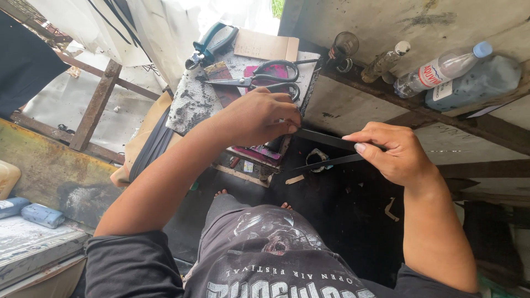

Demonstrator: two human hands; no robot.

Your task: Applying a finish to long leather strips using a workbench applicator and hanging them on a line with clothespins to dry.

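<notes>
My left hand [259,117] pinches one end of a thin black strip [326,139] just in front of a small work board. My right hand [393,153] grips the other end of the same strip, with a second thin black strip [326,162] running below it toward the fingers. Both hands hold the strip stretched between them over dark ground. Large black-handled scissors [259,81] lie on the board just beyond my left hand.
Blue-handled pliers [208,45] and a cardboard piece [266,45] lie at the board's far end. A small glass [343,48], a small bottle [385,63] and a plastic water bottle [441,69] rest on a ledge at the right. My feet [221,193] show below the board.
</notes>
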